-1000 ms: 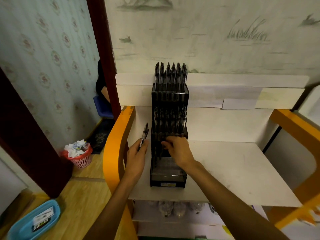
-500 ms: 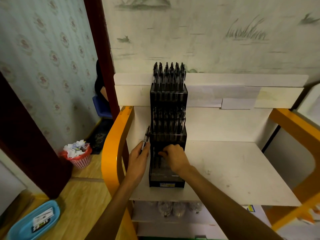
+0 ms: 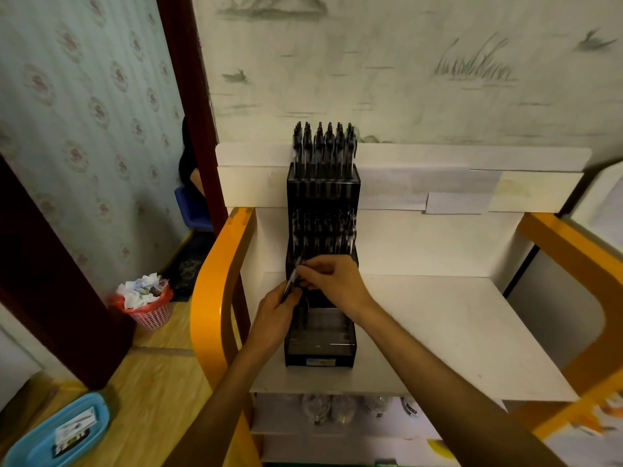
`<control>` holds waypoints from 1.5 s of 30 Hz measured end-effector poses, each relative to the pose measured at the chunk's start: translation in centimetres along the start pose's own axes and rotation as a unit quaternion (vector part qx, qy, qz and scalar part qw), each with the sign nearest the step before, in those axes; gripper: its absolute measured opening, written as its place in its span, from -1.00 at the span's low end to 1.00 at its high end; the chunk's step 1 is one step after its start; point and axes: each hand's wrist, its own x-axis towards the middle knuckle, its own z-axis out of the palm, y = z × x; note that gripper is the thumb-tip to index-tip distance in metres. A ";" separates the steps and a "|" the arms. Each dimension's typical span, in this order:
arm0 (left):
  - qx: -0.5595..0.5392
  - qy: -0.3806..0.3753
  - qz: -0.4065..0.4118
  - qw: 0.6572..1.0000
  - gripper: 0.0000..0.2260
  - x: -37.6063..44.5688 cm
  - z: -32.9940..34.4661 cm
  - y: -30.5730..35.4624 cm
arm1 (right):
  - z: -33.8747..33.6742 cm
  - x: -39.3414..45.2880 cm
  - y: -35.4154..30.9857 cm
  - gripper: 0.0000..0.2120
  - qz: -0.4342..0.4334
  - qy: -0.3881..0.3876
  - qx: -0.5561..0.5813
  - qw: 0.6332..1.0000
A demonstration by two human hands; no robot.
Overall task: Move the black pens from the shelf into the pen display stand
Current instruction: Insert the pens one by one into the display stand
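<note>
Your left hand (image 3: pixel 274 318) grips the lower end of a black pen (image 3: pixel 292 277), fingers curled round its barrel, and your right hand (image 3: pixel 332 281) pinches the same pen higher up, so both hands meet on it at the left front of the pen display stand (image 3: pixel 322 345). The pen leans slightly, its upper end against the stand's middle tier; its tip is hidden behind your fingers.

The stand is a tall black stepped rack standing on the white shelf (image 3: pixel 438 335), directly beneath and beyond your hands. Its top tier holds a full row of black pens (image 3: pixel 323 143) upright, caps up; the middle tier, just above your right hand, is also filled with dark pens, hard to tell apart. The lowest tier, below your wrists, shows a couple of pens at its left and otherwise bare slots.

An orange curved frame (image 3: pixel 215 298) runs just left of your left hand. Further left on the floor are a pink basket (image 3: pixel 150 311) of crumpled paper and a blue tray (image 3: pixel 57 433), cut off by the edge. Under the shelf, blurred clear objects cannot be made out.
</note>
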 end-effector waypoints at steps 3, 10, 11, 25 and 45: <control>0.045 -0.010 -0.008 0.999 -0.79 0.2 0.0 0.0 | 0.0 -0.2 -0.3 -0.86 0.007 0.001 0.028 1.000; 0.241 -0.030 0.036 0.969 -0.90 0.4 -0.8 0.0 | -0.3 -0.6 -0.3 -0.90 0.007 0.036 0.053 0.998; 0.287 -0.022 0.049 0.956 -0.92 0.4 -1.0 0.0 | -0.4 -0.6 -0.3 -0.92 -0.001 0.051 0.049 0.997; 0.482 0.037 0.135 0.865 -0.73 -0.8 -3.0 0.3 | -1.7 -0.9 3.3 -0.90 -0.112 0.104 -0.234 0.960; 0.450 0.032 0.141 0.881 -0.79 0.1 -2.0 0.3 | -1.4 -1.0 4.6 -0.84 -0.086 0.070 -0.295 0.949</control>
